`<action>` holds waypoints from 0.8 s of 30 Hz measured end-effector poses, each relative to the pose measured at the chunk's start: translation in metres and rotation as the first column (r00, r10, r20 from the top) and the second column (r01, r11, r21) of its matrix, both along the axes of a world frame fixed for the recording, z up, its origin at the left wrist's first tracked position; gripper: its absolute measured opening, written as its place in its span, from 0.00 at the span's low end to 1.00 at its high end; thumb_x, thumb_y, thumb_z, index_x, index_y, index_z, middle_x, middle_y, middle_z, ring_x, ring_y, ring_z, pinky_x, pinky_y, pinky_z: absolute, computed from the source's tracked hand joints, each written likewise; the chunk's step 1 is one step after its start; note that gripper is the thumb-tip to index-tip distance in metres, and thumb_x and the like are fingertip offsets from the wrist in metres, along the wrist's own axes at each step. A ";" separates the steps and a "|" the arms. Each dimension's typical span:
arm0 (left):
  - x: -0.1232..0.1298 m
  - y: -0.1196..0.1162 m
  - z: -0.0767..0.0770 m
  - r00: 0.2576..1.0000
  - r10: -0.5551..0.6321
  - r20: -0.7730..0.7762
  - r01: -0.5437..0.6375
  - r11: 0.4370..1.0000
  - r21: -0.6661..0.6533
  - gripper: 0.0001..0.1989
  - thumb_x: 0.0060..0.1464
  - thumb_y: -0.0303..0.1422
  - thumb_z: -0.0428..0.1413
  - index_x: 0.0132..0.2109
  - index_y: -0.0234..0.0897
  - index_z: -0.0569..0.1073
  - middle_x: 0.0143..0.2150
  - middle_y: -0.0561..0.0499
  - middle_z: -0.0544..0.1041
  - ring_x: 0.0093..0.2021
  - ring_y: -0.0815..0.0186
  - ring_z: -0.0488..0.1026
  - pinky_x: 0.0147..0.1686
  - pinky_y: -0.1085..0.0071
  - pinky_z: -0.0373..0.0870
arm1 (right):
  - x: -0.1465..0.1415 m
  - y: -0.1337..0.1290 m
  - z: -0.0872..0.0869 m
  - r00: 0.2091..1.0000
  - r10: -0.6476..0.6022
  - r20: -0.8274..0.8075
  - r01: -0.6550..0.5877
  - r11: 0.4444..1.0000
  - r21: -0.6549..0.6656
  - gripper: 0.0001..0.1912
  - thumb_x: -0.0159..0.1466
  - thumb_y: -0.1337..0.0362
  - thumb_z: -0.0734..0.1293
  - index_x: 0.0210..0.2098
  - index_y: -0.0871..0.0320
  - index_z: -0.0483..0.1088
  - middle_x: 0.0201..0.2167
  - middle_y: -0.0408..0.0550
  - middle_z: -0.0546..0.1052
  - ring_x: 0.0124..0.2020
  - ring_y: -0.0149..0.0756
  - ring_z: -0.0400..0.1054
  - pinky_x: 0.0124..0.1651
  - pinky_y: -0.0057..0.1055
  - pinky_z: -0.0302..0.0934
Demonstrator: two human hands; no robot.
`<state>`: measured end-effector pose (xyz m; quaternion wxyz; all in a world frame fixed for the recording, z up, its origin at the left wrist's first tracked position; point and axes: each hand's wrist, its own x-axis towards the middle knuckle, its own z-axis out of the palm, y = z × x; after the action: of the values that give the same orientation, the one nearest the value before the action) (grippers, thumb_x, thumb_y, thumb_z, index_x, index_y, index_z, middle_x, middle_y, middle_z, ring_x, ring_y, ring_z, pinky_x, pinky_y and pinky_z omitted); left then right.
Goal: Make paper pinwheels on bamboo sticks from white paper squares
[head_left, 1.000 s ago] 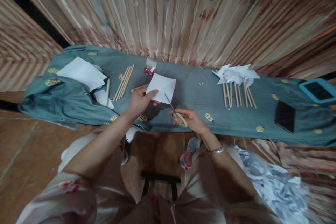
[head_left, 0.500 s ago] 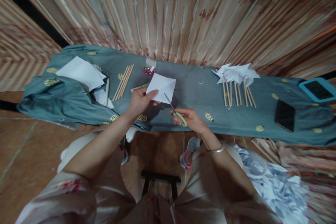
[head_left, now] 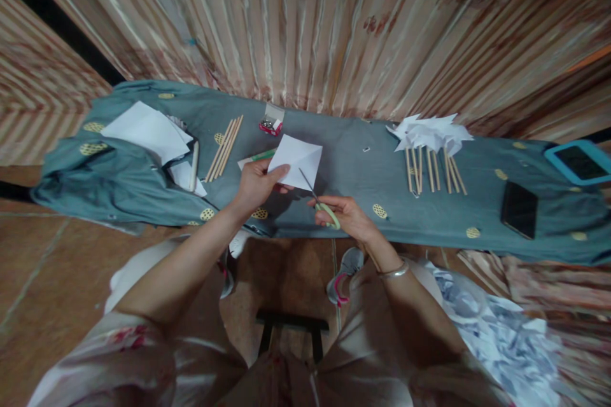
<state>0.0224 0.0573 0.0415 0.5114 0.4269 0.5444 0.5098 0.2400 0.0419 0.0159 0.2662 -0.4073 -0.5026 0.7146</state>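
A square sheet of white paper (head_left: 298, 158) with faint crease lines is pinched at its lower left edge by my left hand (head_left: 260, 184), thumb on top. My right hand (head_left: 342, 213) grips the pale green handles of a pair of scissors (head_left: 327, 216). Their blades reach up over the paper's lower right part; whether they are cutting into it I cannot tell. Behind my left hand, a green and white strip (head_left: 260, 156) lies partly hidden. Just beyond the paper stands a small open red and white box (head_left: 272, 121) with shiny metal bits inside.
Wooden sticks (head_left: 225, 147) and stacked white paper (head_left: 146, 130) lie to the left, beside a pale rod (head_left: 193, 166). Paper pinwheels (head_left: 432, 135) on sticks, a black phone (head_left: 519, 210) and a blue-framed device (head_left: 580, 162) are at right. Paper scraps (head_left: 506, 331) fill a bag below.
The sheet of paper has shifted slightly to the right, uncovering more of the green strip. The scissors and my right hand have hardly moved.
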 end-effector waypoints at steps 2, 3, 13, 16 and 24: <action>0.000 0.000 0.000 1.000 0.000 0.008 0.000 1.000 0.006 0.16 0.43 0.42 0.64 0.32 0.32 0.77 0.27 0.48 0.81 0.23 0.64 0.77 0.22 0.72 0.73 | 0.000 0.000 0.000 1.000 -0.011 -0.002 0.011 1.000 -0.005 0.25 0.44 0.50 0.79 0.38 0.57 0.79 0.24 0.41 0.76 0.25 0.26 0.68 0.29 0.25 0.64; 0.000 0.000 0.000 1.000 0.002 0.013 -0.002 1.000 0.008 0.16 0.42 0.42 0.65 0.32 0.32 0.77 0.27 0.47 0.81 0.23 0.64 0.77 0.22 0.72 0.73 | 0.000 0.000 0.000 1.000 -0.014 -0.001 0.014 1.000 -0.005 0.25 0.44 0.50 0.79 0.37 0.57 0.79 0.24 0.41 0.76 0.24 0.26 0.68 0.29 0.25 0.64; 0.002 -0.001 -0.004 0.999 -0.016 0.040 0.016 1.000 0.005 0.16 0.41 0.42 0.65 0.30 0.32 0.76 0.25 0.49 0.80 0.22 0.64 0.76 0.20 0.73 0.73 | 0.000 0.000 0.002 1.000 -0.011 0.001 0.011 1.000 -0.022 0.25 0.44 0.51 0.79 0.38 0.58 0.79 0.23 0.40 0.75 0.24 0.25 0.68 0.30 0.25 0.63; 0.001 0.000 -0.007 1.000 -0.014 0.028 0.014 1.000 -0.004 0.16 0.41 0.43 0.65 0.31 0.33 0.77 0.25 0.49 0.80 0.23 0.63 0.77 0.21 0.72 0.73 | 0.000 0.000 0.002 1.000 -0.006 0.014 0.007 1.000 -0.015 0.24 0.45 0.52 0.80 0.38 0.58 0.79 0.23 0.40 0.75 0.24 0.26 0.68 0.30 0.26 0.64; 0.001 0.000 -0.005 0.999 -0.017 0.044 0.017 1.000 0.005 0.16 0.42 0.41 0.65 0.31 0.31 0.77 0.26 0.49 0.80 0.23 0.64 0.76 0.21 0.72 0.73 | -0.002 -0.001 0.004 0.999 -0.029 0.020 0.029 0.999 -0.031 0.25 0.42 0.50 0.80 0.35 0.58 0.78 0.21 0.38 0.75 0.23 0.24 0.68 0.28 0.23 0.63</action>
<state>0.0239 0.0570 0.0361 0.5266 0.4216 0.5281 0.5158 0.2379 0.0408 0.0200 0.2652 -0.4256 -0.4881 0.7143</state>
